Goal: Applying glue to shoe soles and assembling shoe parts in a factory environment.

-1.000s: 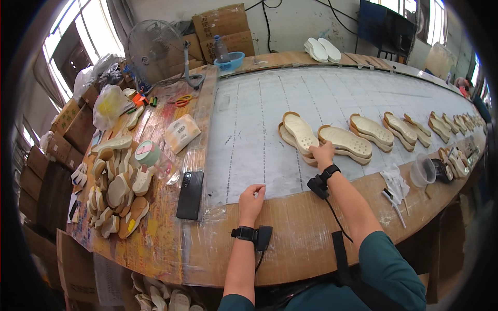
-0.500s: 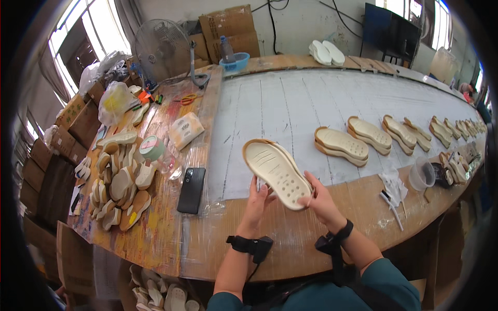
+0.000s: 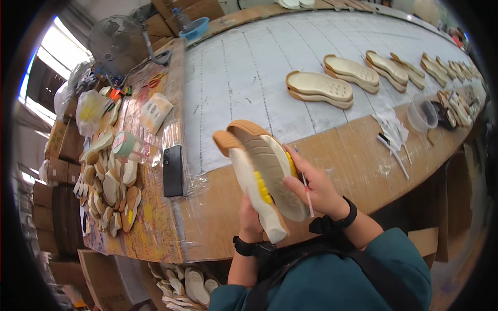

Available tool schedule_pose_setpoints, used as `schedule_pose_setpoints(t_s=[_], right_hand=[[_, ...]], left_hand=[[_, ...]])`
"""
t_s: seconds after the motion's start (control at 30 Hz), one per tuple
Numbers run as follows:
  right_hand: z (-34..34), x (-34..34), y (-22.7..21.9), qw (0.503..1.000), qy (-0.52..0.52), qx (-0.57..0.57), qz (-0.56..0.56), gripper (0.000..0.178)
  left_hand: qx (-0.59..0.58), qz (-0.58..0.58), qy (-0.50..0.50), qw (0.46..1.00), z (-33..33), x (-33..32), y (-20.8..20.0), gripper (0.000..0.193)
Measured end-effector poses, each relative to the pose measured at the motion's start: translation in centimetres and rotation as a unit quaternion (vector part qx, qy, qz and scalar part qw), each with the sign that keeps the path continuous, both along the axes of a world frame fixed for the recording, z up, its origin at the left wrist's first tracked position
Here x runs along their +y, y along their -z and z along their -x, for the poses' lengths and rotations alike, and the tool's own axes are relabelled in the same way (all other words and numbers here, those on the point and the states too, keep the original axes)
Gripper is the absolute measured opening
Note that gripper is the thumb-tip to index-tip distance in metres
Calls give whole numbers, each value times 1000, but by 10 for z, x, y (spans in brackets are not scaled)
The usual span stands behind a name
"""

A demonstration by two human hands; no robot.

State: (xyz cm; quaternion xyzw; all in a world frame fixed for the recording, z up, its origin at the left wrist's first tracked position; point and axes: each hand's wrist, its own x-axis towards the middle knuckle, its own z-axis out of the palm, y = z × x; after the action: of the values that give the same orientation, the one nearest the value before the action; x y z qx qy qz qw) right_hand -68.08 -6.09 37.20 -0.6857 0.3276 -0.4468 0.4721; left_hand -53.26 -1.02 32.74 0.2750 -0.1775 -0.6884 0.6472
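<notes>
Two shoe soles are held upright on edge over the near side of the table, side by side with a gap between them at the front. My left hand is closed on the left shoe sole, cream with a tan end and a yellow insert on its side. The right shoe sole shows its grooved cream inner face; my right hand grips it along the edge, thumb on that face. A thin pale stick with reddish marks shows at the right fingers; whether they hold it, I cannot tell.
Paired soles stand in a row across the white sheet. A heap of soles, a phone and a lidded jar lie at left. A clear cup and a white tube are at right.
The soles have been turned from showing the perforated face to standing on edge, and now part at the front. My left hand has moved lower. The view has shifted, so the table appears higher.
</notes>
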Motion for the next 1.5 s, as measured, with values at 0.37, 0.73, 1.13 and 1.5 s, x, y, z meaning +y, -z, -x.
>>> schedule_pose_setpoints(t_s=[0.37, 0.73, 1.13, 1.5], right_hand=[[9, 12, 0, 986, -111, -73, -102, 74], [2, 19, 1, 999, 35, -4, 21, 73], [10, 30, -1, 986, 69, 57, 139, 85], [21, 15, 33, 851, -57, -339, -398, 39]], left_hand=[[-34, 61, 11, 998, 11, 13, 18, 40], [-193, 72, 4, 979, 22, 16, 16, 52], [-227, 18, -101, 968, 22, 13, -2, 44], [-393, 143, 5, 908, 15, 13, -35, 67]])
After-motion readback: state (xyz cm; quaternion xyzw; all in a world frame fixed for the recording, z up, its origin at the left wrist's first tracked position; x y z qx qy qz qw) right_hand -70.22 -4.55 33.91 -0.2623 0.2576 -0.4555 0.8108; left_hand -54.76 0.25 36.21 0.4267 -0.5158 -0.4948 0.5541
